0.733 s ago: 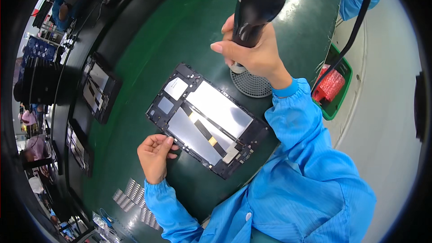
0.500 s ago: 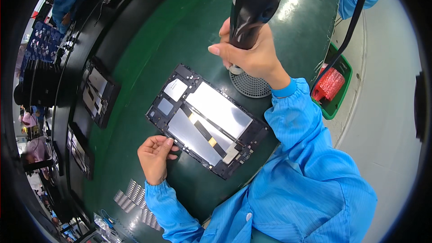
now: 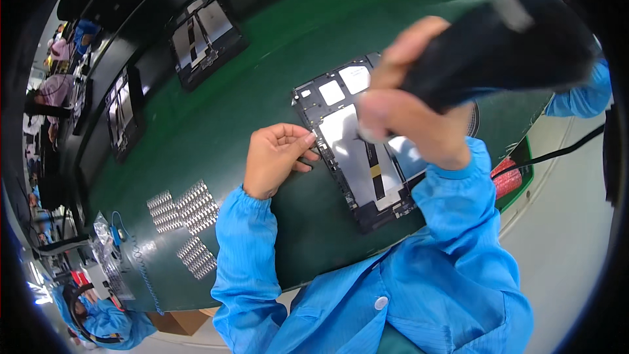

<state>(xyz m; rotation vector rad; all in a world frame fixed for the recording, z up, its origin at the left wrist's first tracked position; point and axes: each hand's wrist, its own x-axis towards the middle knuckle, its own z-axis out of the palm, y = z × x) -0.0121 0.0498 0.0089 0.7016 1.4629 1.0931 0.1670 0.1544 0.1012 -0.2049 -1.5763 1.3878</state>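
Observation:
An opened tablet [image 3: 344, 137] lies on the green bench, its dark frame, silvery inner plates and dark ribbon cable showing. My left hand [image 3: 275, 157] pinches its left long edge between thumb and fingertips. Over the tablet's right half, my right hand [image 3: 426, 105] grips a thick black handheld device [image 3: 504, 52], tilted to the right and smeared by motion. What kind of device it is, I cannot tell. Hand and device hide the tablet's upper right. A pale rounded bit shows by the right fingertips, too blurred to name.
Small metal parts [image 3: 196, 206] lie in several grids at the left. Two more opened tablets [image 3: 203, 36] rest farther left. Beyond my right wrist is a grey perforated disc [image 3: 476, 118]. A black cable [image 3: 557, 156] passes over a green bin [image 3: 524, 190] with red wrap. Other people sit around.
The view has swung, so the tablet sits farther right. My right hand has brought the black device over the tablet and tipped it rightward. My left hand stays at the tablet's edge.

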